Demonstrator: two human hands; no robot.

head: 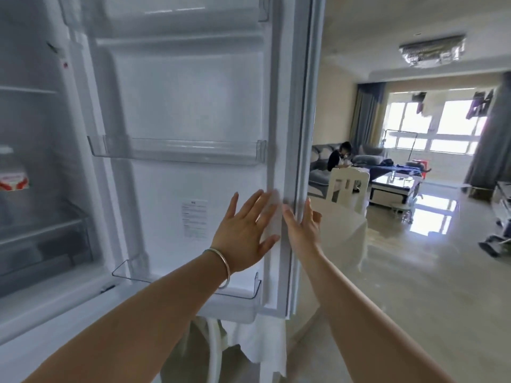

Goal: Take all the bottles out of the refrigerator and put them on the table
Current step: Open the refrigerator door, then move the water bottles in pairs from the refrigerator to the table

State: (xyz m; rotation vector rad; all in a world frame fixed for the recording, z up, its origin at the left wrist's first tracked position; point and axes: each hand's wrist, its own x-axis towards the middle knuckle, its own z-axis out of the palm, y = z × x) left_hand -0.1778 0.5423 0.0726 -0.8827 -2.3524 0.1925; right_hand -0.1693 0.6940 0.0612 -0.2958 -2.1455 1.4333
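The white refrigerator door (193, 106) stands open in front of me, and its clear door shelves (177, 150) hold nothing. At the far left, a clear plastic bottle (12, 172) with a red and white label stands inside the refrigerator on a shelf. My left hand (243, 233), a silver bangle on the wrist, lies flat with straight fingers against the door's inner face near its edge. My right hand (302, 225) is at the door's outer edge, its fingers straight along the seal.
To the right of the door stand a white chair (349, 186) and a glossy table surface (340, 230). Beyond lies a living room with a person on a grey sofa (338, 158), a glass coffee table (392, 183) and a shiny floor.
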